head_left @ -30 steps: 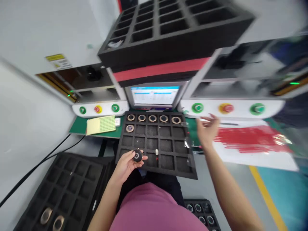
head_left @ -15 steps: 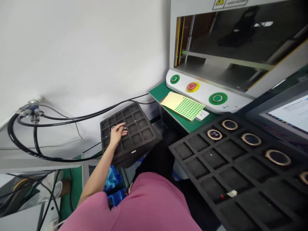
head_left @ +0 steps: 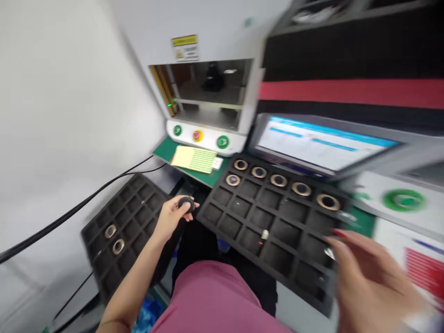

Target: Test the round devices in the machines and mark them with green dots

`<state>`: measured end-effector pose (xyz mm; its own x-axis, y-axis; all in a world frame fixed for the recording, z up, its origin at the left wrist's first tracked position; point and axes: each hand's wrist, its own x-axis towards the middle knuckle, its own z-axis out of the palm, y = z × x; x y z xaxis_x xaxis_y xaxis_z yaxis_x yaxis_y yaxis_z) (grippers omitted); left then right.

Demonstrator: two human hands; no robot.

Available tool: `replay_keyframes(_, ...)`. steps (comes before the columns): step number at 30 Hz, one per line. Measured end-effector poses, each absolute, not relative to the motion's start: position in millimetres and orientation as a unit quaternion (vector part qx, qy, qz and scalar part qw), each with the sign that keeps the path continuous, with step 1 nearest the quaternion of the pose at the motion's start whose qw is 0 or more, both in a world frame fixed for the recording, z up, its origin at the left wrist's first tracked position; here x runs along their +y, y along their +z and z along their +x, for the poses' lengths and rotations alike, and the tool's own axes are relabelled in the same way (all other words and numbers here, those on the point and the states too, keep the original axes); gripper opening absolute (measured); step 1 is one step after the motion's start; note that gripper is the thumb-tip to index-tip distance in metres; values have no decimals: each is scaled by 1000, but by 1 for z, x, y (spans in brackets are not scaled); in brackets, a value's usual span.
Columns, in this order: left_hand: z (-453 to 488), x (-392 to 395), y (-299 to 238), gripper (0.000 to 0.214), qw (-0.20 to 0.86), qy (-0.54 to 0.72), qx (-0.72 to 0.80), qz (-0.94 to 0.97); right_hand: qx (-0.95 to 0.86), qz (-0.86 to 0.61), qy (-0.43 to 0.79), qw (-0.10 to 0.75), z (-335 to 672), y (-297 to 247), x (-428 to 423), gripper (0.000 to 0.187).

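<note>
My left hand (head_left: 171, 216) is closed on a small round black disc (head_left: 186, 203), held between a low black foam tray (head_left: 104, 252) on my left and a larger black foam tray (head_left: 243, 219) on my lap. The left tray holds two gold-rimmed rings (head_left: 114, 238). The larger tray has several gold-rimmed rings (head_left: 277, 180) along its far row. My right hand (head_left: 371, 282) is blurred at the lower right, fingers spread over that tray's near right corner, holding nothing I can see.
A machine with green and red buttons (head_left: 199, 135) and an open bay stands ahead. A yellow sheet of green dots (head_left: 194, 159) lies on its green ledge. A tilted screen (head_left: 322, 143) sits behind the big tray. Black cables (head_left: 69, 212) run along the left wall.
My view swung from the left side back toward the machine. My left hand came off the left tray with a black disc in it. My right hand has come into view at the lower right.
</note>
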<state>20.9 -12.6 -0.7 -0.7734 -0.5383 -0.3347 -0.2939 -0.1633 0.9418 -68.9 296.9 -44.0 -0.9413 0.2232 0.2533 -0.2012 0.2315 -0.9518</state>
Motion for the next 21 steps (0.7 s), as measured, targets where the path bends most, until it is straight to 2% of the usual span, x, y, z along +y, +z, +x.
replay_keyframes(2,-9,16,2,34,25,-727,-643,239,-748,9,638,183,-70,-34,291,10)
replay_keyframes(4,-32,45,6,32,-30,-750,-637,176,-718,38,677,157,-74,-25,284,8)
replay_keyframes(8,-61,95,14,30,-88,-757,-637,118,-646,28,749,143,-77,-14,281,6)
replay_keyframes(15,-62,134,27,29,-123,-744,-651,81,-602,-5,790,112,-57,-3,282,6)
replay_keyframes(21,-47,137,30,29,-70,-710,-698,59,-630,15,767,122,-47,5,266,11)
